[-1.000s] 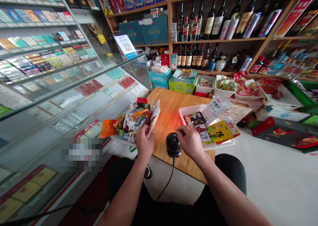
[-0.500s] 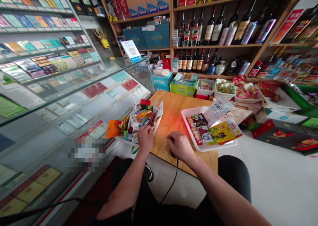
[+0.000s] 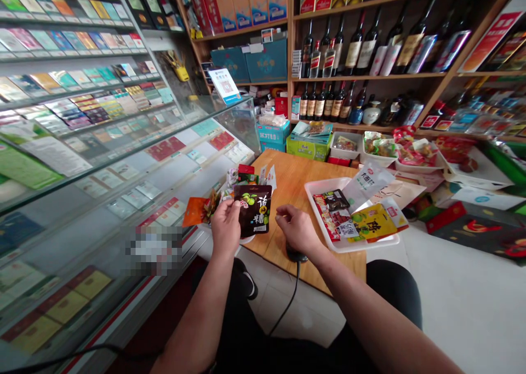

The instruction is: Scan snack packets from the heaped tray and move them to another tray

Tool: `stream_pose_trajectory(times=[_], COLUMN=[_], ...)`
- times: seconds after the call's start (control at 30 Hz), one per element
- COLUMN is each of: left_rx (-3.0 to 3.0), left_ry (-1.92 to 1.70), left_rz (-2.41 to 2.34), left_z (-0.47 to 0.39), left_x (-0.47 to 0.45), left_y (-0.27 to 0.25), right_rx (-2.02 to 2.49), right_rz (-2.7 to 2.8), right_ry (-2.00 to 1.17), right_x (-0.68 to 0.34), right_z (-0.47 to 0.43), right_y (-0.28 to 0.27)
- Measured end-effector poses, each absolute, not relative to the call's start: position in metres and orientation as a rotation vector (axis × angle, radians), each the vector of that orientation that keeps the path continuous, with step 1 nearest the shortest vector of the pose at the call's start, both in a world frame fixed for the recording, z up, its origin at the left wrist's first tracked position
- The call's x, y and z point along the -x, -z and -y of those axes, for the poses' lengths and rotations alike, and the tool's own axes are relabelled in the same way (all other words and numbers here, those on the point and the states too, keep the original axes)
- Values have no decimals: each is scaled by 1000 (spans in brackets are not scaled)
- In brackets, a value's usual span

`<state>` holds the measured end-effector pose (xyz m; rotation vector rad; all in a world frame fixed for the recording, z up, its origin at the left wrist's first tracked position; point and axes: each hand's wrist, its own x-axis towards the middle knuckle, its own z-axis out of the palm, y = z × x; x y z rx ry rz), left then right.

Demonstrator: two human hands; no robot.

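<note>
My left hand (image 3: 226, 227) pinches the left edge of a dark candy bag (image 3: 253, 210) with green fruit and white lettering. The bag is held upright in front of a basket of mixed snack packets (image 3: 234, 177), hiding much of it. My right hand (image 3: 299, 228) is just right of the bag and apart from it, fingers loosely bent with nothing between them. Below its palm a black corded device (image 3: 296, 254) rests on the wooden table (image 3: 287, 168); I cannot tell whether they touch. Right of that hand, a white tray (image 3: 310, 187) holds several packets, including a yellow bag (image 3: 373, 222).
A glass display counter (image 3: 184, 124) with flat packs runs along the left. Shelves of wine bottles (image 3: 353, 50) stand behind the table. Snack trays (image 3: 378, 157) and a dark gift box (image 3: 468, 231) line the right. A cable (image 3: 287, 302) hangs off the table's front edge.
My left hand has lifted the dark candy bag out of the left basket and brought it up. My right hand has shifted slightly off the corded device, its fingers loosening. The view has turned slightly.
</note>
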<state>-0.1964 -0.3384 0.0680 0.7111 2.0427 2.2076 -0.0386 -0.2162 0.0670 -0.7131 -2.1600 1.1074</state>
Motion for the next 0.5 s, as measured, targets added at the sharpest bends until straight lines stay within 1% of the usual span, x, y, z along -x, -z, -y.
stream_pose_trajectory(times=[0.17,0.3,0.4,0.5], left_rx=[-673,-661,-645,-657], left_ry=[-2276,-2266,-2275,-2200], left_rz=[-1760,-1652,-1589,-1555], left_z=[334,328,325,323], left_x=[188,183,180,178], left_y=[-79,-80,-80,-79], right_rx=[590,598,631,684], right_rz=[2072,2079,2026,1981], right_ry=[-1426,-1430,-1513,-1549], right_x=[46,46,44,40], right_z=[209,205,203,201], right_y=[-76,-79,-80,-82])
